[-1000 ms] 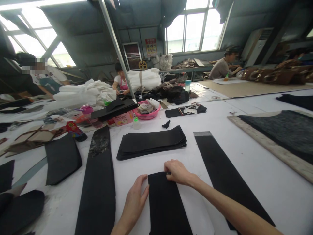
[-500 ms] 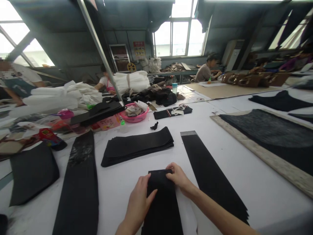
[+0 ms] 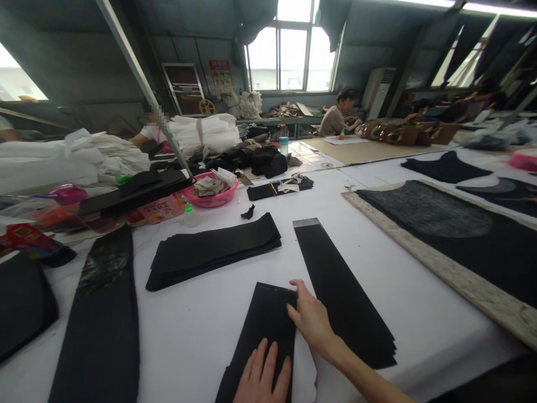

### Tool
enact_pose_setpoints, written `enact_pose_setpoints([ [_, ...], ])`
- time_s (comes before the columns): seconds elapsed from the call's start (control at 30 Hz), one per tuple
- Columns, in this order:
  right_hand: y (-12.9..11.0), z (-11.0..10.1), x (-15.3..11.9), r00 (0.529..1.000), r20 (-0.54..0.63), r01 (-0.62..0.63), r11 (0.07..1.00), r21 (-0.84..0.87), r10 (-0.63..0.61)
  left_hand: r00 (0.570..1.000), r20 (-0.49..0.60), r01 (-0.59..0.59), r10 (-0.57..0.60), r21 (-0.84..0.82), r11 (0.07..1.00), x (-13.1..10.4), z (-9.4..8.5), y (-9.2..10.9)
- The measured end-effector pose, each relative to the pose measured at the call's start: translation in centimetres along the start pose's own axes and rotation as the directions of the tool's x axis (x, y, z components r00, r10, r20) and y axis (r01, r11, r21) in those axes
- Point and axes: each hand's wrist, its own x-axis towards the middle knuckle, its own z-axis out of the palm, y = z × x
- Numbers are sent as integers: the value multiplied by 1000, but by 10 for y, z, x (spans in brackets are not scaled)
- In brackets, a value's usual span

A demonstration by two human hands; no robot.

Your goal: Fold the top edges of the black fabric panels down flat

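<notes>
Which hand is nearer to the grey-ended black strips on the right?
Right. The right hand is just left of the strips, at the black piece's far right corner. The left hand is farther left, fingers spread on that piece.

In the grey wall (image 3: 210,31) there is a bright window (image 3: 291,60), with dark cloth (image 3: 335,22) at its upper corners. A poster (image 3: 220,77) hangs at left; overhead, a tube lamp (image 3: 499,10) is shining.
</notes>
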Motion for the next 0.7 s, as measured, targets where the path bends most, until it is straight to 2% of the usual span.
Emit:
enact_pose_setpoints([
  [0.1, -3, -6, -11, 995, 53, 98, 934, -343, -85, 980, 162, -97, 112, -99, 990, 0, -29, -27],
  [0.2, -7, -3, -24, 989, 100, 144, 902, -407, -112, 916, 322, -170, 238, -227, 959, -2, -67, -51],
  [0.3, -8, 2, -37, 979, 127, 196, 895, -400, -158, 876, 425, -93, 230, -320, 943, -7, -96, -70],
  [0.43, -3, 3, -48, 978, 123, 208, 861, -464, -170, 884, 428, 16, 188, -429, 903, -20, -107, -86],
  [0.53, 7, -2, -51, 964, 108, 266, 852, -450, -244, 893, 424, 80, 152, -483, 872, -28, -111, -93],
  [0.6, 14, -6, -52, 941, 103, 338, 858, -387, -324, 883, 450, 130, 132, -504, 854, -25, -117, -96],
  [0.7, 21, -7, -53, 904, 89, 424, 849, -315, -418, 844, 525, 221, 108, -525, 822, -7, -123, -98],
])
